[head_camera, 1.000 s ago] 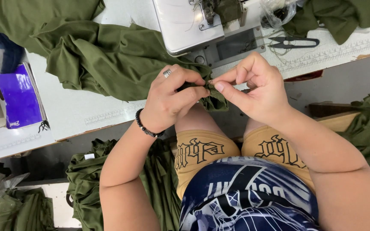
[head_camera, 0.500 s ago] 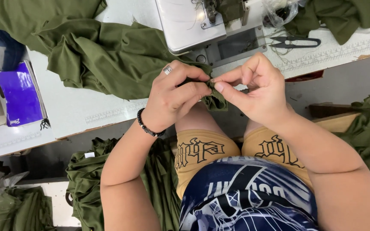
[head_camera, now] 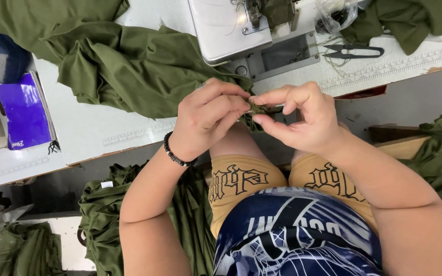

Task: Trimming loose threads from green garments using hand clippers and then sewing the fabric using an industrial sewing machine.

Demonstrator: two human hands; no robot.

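Head view: white sewing table (head_camera: 103,135), olive fabric (head_camera: 139,71); possibly workshop.

You have bright, even light from overhead, so the white tabletop (head_camera: 103,128) reads clean and nearly shadowless. The sewing machine (head_camera: 231,25) at the far side throws a pale glare off its metal plate. Your forearms cast only soft shadows onto your lap. Under the tabletop edge it turns dim, and the green fabric (head_camera: 129,71) loses detail in its folds. Focus is sharp throughout; the edges bend slightly.
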